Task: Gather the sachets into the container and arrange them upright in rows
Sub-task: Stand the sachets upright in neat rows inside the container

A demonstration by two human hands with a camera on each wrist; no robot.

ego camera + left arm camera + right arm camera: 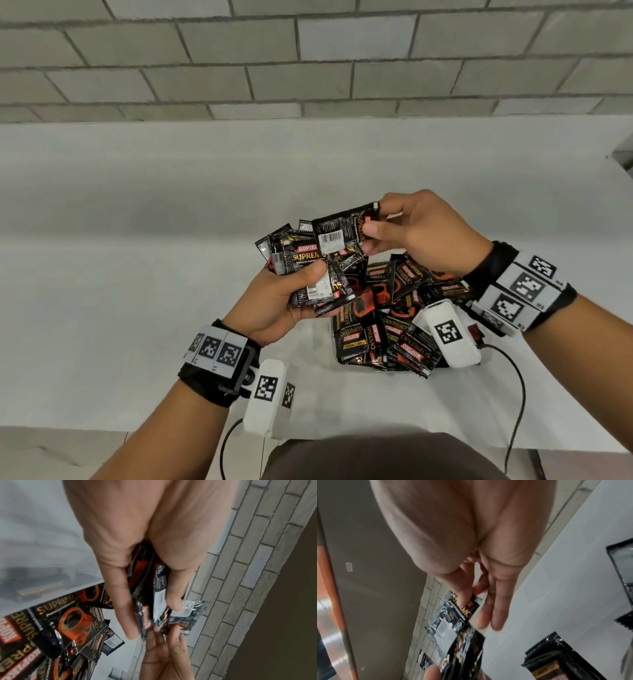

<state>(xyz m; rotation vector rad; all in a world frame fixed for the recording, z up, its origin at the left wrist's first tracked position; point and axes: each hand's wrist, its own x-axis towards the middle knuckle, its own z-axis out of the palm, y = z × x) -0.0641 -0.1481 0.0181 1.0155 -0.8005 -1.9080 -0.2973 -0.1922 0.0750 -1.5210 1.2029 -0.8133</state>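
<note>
My left hand (291, 291) grips a fanned bunch of black Kopiko Supremo sachets (301, 263), thumb on top; the left wrist view shows the bunch (147, 601) between thumb and fingers. My right hand (376, 226) pinches one sachet (342, 229) by its end, barcode side up, right over the bunch; the right wrist view shows that sachet (452, 618) under my thumb. Below both hands lies a loose pile of sachets (383, 318) lying flat and crossed. The container under the pile is mostly hidden; only a pale edge (334, 329) shows.
A white table (137, 274) runs up to a grey brick wall (308, 61). Black cables (513, 394) hang from the wrist cameras over the near table edge. More sachets (556, 662) lie on the table in the right wrist view.
</note>
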